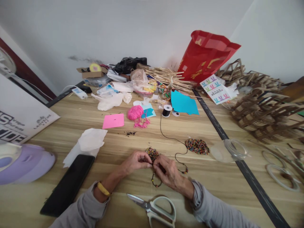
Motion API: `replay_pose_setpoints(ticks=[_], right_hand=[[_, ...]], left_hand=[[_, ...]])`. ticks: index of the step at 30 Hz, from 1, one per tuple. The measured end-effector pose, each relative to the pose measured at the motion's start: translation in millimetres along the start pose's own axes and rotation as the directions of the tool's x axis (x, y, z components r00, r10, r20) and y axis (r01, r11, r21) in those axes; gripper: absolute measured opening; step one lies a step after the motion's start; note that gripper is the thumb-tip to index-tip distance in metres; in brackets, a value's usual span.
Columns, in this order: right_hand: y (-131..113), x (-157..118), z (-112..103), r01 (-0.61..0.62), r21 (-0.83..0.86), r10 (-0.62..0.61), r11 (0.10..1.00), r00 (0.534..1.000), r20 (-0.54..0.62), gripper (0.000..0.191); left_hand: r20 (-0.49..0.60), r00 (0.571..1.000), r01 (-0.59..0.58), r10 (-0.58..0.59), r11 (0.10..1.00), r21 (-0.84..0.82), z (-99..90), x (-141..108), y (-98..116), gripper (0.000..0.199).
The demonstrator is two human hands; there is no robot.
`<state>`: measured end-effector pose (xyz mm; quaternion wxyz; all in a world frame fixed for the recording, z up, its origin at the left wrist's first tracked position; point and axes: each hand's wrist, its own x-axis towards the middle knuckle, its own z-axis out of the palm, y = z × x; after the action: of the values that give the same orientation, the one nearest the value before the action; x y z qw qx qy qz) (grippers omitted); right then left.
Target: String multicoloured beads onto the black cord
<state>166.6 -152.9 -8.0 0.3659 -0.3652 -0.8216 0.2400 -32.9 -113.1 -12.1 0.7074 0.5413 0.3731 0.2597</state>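
My left hand [139,161] and my right hand [169,171] meet at the middle of the table, thumbs and fingertips pinched together on a thin black beaded cord [156,185]. A short loop of it, with a few coloured beads, hangs below my fingers; the exact spot they grip is too small to make out. Just behind my fingertips lies a heap of multicoloured beads [151,153]. A black cord [175,139] runs from a spool [167,110] to a beaded end near my right hand. Scissors [152,207] with pale handles lie between my forearms, blades half open.
Strung beads [197,146] lie to the right, near a clear plastic lid [220,152]. A black phone [68,185] and white paper [91,139] are at left. Pink yarn [135,112], blue sheets [184,103], a red bag [206,57] and woven baskets [258,117] stand farther back.
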Motion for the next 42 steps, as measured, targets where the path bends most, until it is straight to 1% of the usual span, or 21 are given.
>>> replay_pose_setpoints(ticks=[10,20,29,42], right_hand=[[-0.8,0.5,-0.9,0.011,-0.002,-0.011,1.000,1.000,-0.005,0.012],[0.8,-0.7,0.5,0.007,-0.009,-0.007,1.000,1.000,0.001,0.014],[-1.2,0.7,-1.2,0.006,-0.004,-0.006,1.000,1.000,0.007,0.013],[-0.5,-0.1,-0.8,0.001,0.001,-0.001,1.000,1.000,0.020,0.013]], left_hand=[[-0.004,1.000,0.002,-0.002,1.000,-0.006,1.0,-0.5,3.9,0.029],[-0.004,1.000,0.003,-0.003,1.000,-0.001,1.1,-0.6,2.6,0.026],[0.021,1.000,-0.013,0.014,1.000,-0.016,0.2,0.4,-1.6,0.028],[0.010,1.000,-0.018,0.018,1.000,-0.005,1.8,-0.6,0.8,0.027]])
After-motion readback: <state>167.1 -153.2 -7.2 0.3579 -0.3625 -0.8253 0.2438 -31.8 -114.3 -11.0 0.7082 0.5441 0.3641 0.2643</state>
